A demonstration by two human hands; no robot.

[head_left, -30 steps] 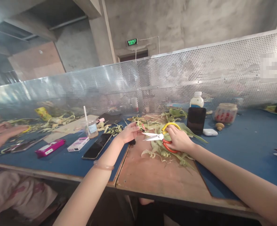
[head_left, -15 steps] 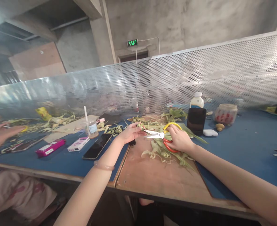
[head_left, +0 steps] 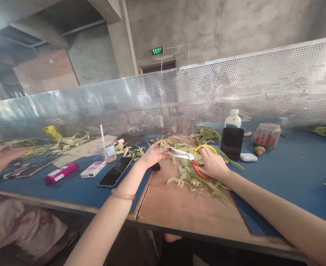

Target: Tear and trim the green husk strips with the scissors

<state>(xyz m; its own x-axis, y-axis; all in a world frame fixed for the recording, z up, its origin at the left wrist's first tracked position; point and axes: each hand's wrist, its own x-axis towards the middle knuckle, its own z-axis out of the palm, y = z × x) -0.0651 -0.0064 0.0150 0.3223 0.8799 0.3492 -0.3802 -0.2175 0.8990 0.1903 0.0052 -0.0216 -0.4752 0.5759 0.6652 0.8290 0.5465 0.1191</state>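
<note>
My right hand grips the yellow-and-red handles of a pair of scissors, whose open blades point left. My left hand is pinched on a small green leaf piece right at the blade tips. Both hands hover over a brown wooden board set in the blue table. A heap of pale green leaf strips lies on the board under the scissors.
A dark phone, a pink box, a magenta pack and a cup with a straw lie left. A propped black phone, bottle, jar and white earbud case stand right. Another person's hands work far left. Perforated metal screen behind.
The scissors and my right hand have moved slightly left and up toward my left hand, with the blade tips now at the leaf piece it pinches.
</note>
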